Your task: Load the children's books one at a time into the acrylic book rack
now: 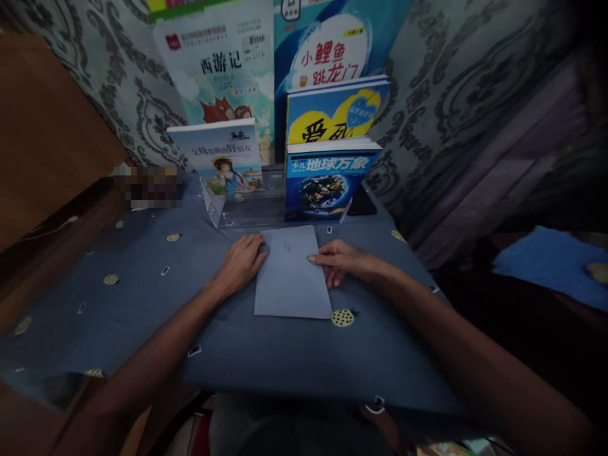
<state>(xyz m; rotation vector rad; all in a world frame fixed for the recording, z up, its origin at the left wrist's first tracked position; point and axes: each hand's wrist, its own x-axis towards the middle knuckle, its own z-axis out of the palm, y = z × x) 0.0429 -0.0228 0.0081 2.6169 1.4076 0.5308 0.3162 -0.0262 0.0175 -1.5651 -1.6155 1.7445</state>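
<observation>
A thin, pale booklet (pixel 291 272) lies on the cloth-covered table in front of me, with small faint print near its top. My right hand (pixel 339 261) grips its right edge, thumb on top and the other fingers curled at and under the side. At the upper left edge rests my left hand (pixel 242 261), palm down, its fingers loosely stretched and touching the booklet's border. Whether the booklet has pages inside cannot be seen.
Behind the booklet, a clear stand (pixel 215 206) holds a book with a girl on its cover (pixel 232 158). Beside it stand a blue globe book (pixel 327 183) and a yellow book (pixel 308 120). Taller books (pixel 218 63) rise behind. A dark flat object (pixel 363 202) lies at the right edge.
</observation>
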